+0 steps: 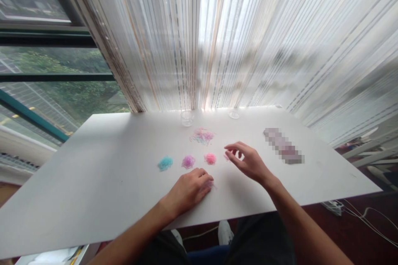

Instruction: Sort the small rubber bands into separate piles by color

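My left hand (193, 186) rests on the white table, its curled fingers over a small bunch of pinkish-purple loops (209, 184) that it partly hides. My right hand (244, 158) hovers with thumb and fingers apart, just right of the pink pile (210, 158). Beneath its fingertips some pink pieces (227, 157) show in part. A purple pile (188, 161) lies left of the pink one, and a turquoise pile (165, 163) farther left. Behind them spreads a mixed pile (202, 136) of pink, purple and bluish loops.
At the back of the table (93, 165) stand a clear round container (187, 119) and a clear round lid (234, 114). A blurred-out long object (283, 146) lies at the right. Striped curtains (217, 49) hang behind the back edge.
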### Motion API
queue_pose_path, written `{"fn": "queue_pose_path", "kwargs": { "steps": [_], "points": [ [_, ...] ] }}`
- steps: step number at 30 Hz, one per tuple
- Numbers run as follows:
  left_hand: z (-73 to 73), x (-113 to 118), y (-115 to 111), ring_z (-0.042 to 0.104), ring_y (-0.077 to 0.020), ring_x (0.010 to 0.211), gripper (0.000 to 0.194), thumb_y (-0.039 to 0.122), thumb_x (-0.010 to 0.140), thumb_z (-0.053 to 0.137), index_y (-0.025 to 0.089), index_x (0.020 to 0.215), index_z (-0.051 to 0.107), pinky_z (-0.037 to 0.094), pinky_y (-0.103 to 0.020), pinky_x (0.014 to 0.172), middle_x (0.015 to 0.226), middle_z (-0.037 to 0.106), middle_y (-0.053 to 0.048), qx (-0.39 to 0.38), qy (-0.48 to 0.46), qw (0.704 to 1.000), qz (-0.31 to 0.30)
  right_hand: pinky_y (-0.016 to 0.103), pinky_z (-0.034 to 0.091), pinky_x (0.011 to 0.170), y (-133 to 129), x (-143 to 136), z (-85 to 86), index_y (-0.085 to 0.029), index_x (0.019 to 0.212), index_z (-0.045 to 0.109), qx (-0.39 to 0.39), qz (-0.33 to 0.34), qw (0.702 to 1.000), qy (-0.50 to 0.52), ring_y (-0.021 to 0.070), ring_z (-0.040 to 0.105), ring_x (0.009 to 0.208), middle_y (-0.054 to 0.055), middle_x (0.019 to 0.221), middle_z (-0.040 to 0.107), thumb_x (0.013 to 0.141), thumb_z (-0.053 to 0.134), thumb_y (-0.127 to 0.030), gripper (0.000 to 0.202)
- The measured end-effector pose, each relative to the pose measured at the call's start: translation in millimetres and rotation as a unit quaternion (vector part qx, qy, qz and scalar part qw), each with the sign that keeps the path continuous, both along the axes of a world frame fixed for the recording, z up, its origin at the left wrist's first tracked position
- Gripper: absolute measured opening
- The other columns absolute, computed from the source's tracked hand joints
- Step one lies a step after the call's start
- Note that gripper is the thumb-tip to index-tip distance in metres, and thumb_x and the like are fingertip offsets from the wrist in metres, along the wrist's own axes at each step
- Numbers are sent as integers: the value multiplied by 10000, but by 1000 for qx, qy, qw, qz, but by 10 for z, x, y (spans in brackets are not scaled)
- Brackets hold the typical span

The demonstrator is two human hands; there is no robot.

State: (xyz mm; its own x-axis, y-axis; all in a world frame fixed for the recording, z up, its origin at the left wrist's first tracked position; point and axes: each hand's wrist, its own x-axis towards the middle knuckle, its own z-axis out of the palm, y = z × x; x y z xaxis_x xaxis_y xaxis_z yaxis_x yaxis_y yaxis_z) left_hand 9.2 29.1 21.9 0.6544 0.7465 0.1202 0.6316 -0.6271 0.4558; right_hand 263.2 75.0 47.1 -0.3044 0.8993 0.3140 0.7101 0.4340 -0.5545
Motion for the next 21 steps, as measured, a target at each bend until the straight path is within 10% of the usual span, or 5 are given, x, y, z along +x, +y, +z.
{"fn": "queue_pose_path", "kwargs": {
  "steps": [8,17,21],
  "points": [
    [-1,72,-13,710,-246,973,187,212,956,643,214,1138,686,605,-376,836,1127,723,-61,49,0,999,6,422,583,923,1258,-391,103,-163,1212,677,-119,32,980,-154,233,691,1026,109,1207,689,968,700,-300,281],
    [109,-240,-130,697,-239,1114,411,188,856,772,263,1241,651,588,-368,974,1283,680,-59,-19,-95,994,56,446,588,929,1310,-391,3,-193,1288,626,-135,26,979,-151,233,667,1097,97,1320,636,1021,630,-369,320],
    [62,-239,-209,696,-223,1105,314,166,883,736,261,1176,677,581,-351,983,1237,696,-49,-43,-137,986,87,331,579,837,1329,-346,3,-179,1026,751,-114,-2,989,-95,189,706,908,58,1021,756,965,681,-262,125]
  ]
}}
